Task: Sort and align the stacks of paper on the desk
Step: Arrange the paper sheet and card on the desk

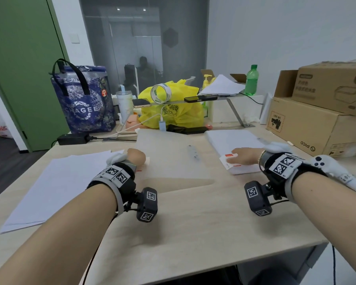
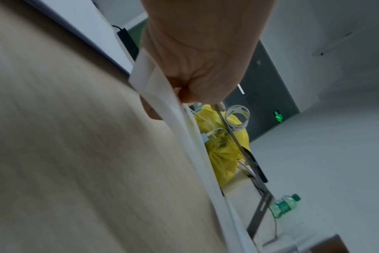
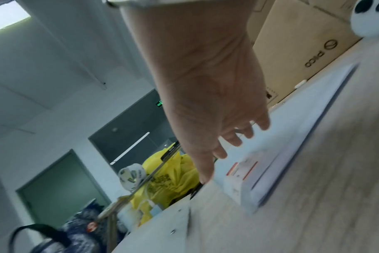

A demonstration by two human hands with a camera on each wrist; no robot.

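Note:
My left hand [image 1: 136, 158] is curled into a fist and pinches the near left corner of a large pale translucent sheet [image 1: 169, 157] in mid desk. The left wrist view shows that fist [image 2: 201, 59] gripping the sheet's white edge [image 2: 180, 128]. My right hand [image 1: 243, 158] lies palm down with straight fingers over a small white pack with a red label [image 1: 243, 169]. The pack sits at the near end of a thick white paper stack [image 1: 232, 138]. Whether the right hand [image 3: 216, 111] touches the pack [image 3: 249, 171] I cannot tell. Loose white sheets [image 1: 60, 182] lie fanned at the left.
Stacked cardboard boxes [image 1: 317, 128] stand at the right edge. At the back are a blue tote bag [image 1: 84, 101], a yellow plastic bag [image 1: 173, 108], a green bottle [image 1: 251, 81] and a metal shelf with phones [image 1: 193, 99]. A black power adapter [image 1: 72, 138] lies back left.

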